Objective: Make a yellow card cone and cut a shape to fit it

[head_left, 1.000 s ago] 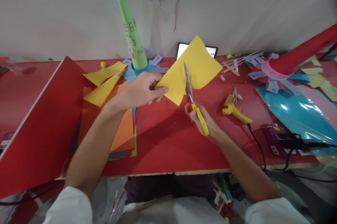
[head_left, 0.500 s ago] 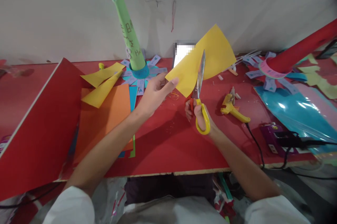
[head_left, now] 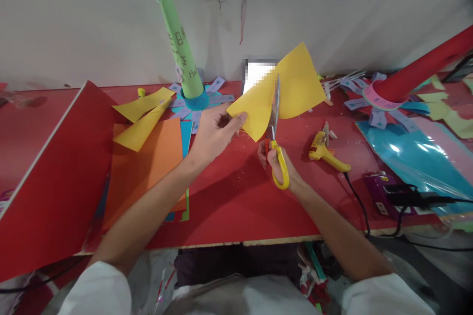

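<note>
Pinched between the thumb and fingers of my left hand [head_left: 216, 135] is the left corner of a yellow paper sheet [head_left: 299, 83], raised above the table. My right hand [head_left: 279, 159] grips scissors [head_left: 281, 167] with yellow and red handles. Their blades point up and sit in a slit in the sheet, which runs from its lower edge. Left of my left hand, two cut yellow paper strips [head_left: 142, 127] lie over an orange paper sheet [head_left: 148, 167].
A green paper tube [head_left: 181, 49] stands behind my left hand on a blue base. To the right are a yellow glue gun [head_left: 327, 152], a purple box [head_left: 384, 192] with cords, and a red tube [head_left: 432, 66]. A red board [head_left: 62, 182] leans at left.
The yellow sheet and the scissors have shifted slightly left and a little down. The blades look closer together in the slit. My left hand keeps its pinch.
</note>
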